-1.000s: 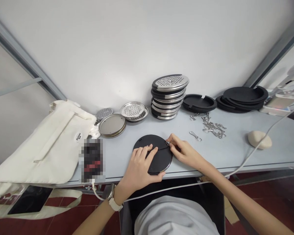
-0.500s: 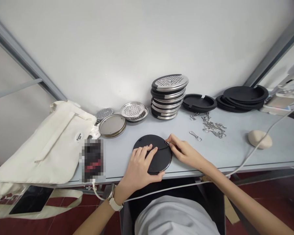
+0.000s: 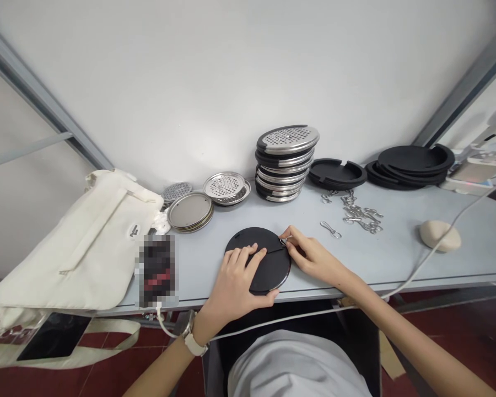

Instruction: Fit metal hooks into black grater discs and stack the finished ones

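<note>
A black round disc (image 3: pixel 268 270) lies on the table close to the front edge, with a straight seam across its top. My left hand (image 3: pixel 237 278) steadies it, fingers laid over the top and thumb along the near rim. At the disc's right edge, my right hand (image 3: pixel 303 251) pinches a small metal clip (image 3: pixel 283 241) between thumb and forefinger. The clip is partly hidden by the fingers and touches the disc's edge. To the right lies a loose wire clip (image 3: pixel 330 229), with a heap of metal clips (image 3: pixel 359 216) behind it.
Behind the disc rises a stack of perforated metal discs in black holders (image 3: pixel 287 165). Plain metal discs (image 3: pixel 190 210) and grater-like discs (image 3: pixel 224 186) lie left of it. Black round holders (image 3: pixel 415 164) sit at right. A cream bag (image 3: pixel 78 242), white cable (image 3: pixel 421 266) and beige rounded object (image 3: pixel 440 236) flank the workspace.
Almost nothing differs. Both hands keep their places on the disc and the metal clip; the view has shifted very slightly.
</note>
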Demonstrator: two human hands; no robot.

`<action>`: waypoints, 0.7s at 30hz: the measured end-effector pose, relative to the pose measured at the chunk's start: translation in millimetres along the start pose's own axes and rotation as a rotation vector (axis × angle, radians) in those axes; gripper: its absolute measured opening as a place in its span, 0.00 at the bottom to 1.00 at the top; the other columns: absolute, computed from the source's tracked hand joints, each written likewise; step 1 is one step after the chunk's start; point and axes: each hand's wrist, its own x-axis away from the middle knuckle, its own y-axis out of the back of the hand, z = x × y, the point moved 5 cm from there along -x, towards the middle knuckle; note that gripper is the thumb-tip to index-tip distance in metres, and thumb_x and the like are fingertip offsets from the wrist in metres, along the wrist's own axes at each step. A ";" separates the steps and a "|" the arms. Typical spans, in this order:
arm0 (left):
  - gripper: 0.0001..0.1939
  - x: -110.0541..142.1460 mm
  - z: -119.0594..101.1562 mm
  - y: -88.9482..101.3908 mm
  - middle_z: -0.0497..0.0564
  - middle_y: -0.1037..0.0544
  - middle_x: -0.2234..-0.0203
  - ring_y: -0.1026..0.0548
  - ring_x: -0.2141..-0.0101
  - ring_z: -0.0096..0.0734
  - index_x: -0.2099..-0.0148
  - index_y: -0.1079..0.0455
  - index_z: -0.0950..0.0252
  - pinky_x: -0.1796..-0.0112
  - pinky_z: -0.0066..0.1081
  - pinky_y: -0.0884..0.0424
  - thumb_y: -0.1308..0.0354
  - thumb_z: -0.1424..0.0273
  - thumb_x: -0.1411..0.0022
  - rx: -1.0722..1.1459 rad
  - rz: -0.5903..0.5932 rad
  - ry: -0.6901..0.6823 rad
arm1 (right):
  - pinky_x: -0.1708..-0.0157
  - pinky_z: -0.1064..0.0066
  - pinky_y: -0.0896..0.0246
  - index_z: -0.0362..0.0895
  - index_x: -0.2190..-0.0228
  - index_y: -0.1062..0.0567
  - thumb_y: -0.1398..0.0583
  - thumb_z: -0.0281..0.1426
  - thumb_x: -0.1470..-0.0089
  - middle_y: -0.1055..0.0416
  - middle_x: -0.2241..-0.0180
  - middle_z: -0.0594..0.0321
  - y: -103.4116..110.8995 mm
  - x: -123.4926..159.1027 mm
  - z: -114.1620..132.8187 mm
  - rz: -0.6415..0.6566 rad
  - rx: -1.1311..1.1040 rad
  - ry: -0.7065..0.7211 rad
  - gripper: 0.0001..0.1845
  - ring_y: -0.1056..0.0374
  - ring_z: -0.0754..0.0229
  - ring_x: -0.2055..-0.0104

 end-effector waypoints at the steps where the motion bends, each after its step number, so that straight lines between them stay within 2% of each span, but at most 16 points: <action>1: 0.36 0.0 -0.1 0.0 0.58 0.32 0.45 0.34 0.49 0.47 0.38 0.38 0.64 0.48 0.45 0.38 0.37 0.58 0.46 0.002 0.001 0.000 | 0.74 0.73 0.48 0.48 0.61 0.39 0.52 0.30 0.36 0.40 0.79 0.73 -0.1 0.2 0.1 0.001 -0.001 -0.001 0.04 0.42 0.63 0.79; 5: 0.36 -0.4 -0.4 0.3 0.58 0.32 0.45 0.35 0.49 0.47 0.38 0.39 0.64 0.48 0.45 0.39 0.37 0.59 0.46 0.012 -0.002 -0.002 | 0.75 0.73 0.48 0.48 0.61 0.40 0.52 0.32 0.35 0.41 0.80 0.73 0.3 0.4 1.4 -0.003 0.007 0.004 0.03 0.42 0.62 0.79; 11: 0.36 -0.3 0.6 -1.1 0.58 0.32 0.45 0.35 0.49 0.47 0.38 0.38 0.64 0.47 0.45 0.40 0.36 0.58 0.47 0.011 0.005 0.015 | 0.72 0.71 0.44 0.48 0.63 0.39 0.54 0.35 0.34 0.35 0.75 0.68 0.6 -0.8 2.0 -0.006 0.011 0.012 0.07 0.38 0.61 0.76; 21: 0.35 -1.1 0.8 -1.0 0.58 0.32 0.46 0.35 0.49 0.49 0.39 0.38 0.63 0.47 0.46 0.40 0.36 0.59 0.47 0.020 0.005 0.024 | 0.69 0.69 0.41 0.47 0.61 0.38 0.55 0.35 0.33 0.35 0.74 0.66 0.6 -0.9 0.4 0.010 0.051 0.022 0.09 0.36 0.60 0.74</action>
